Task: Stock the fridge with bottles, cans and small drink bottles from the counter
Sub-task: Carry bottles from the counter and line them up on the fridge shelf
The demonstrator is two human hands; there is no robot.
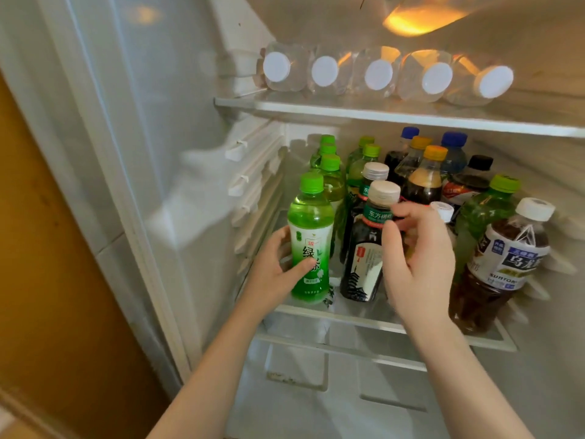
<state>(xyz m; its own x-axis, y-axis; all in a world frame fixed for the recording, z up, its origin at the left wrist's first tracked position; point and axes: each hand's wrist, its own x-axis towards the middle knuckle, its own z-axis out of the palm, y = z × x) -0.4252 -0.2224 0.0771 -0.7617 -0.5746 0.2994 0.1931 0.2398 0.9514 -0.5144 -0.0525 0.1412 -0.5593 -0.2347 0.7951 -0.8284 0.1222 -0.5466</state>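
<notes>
A green tea bottle [310, 229] with a green cap stands at the front left of the middle fridge shelf [332, 313]. My left hand [278, 267] grips its lower half. To its right stands a dark tea bottle [364, 258] with a white cap. My right hand [418, 258] is curled at that bottle's right side by the neck, thumb touching the label. A brown oolong bottle [500, 264] stands at the front right.
Several more bottles with green, yellow, blue and black caps [424, 172] fill the shelf behind. Several clear water bottles [376, 74] lie on the upper shelf, caps forward. The fridge's left wall [177, 153] is close. A drawer [348, 375] sits below.
</notes>
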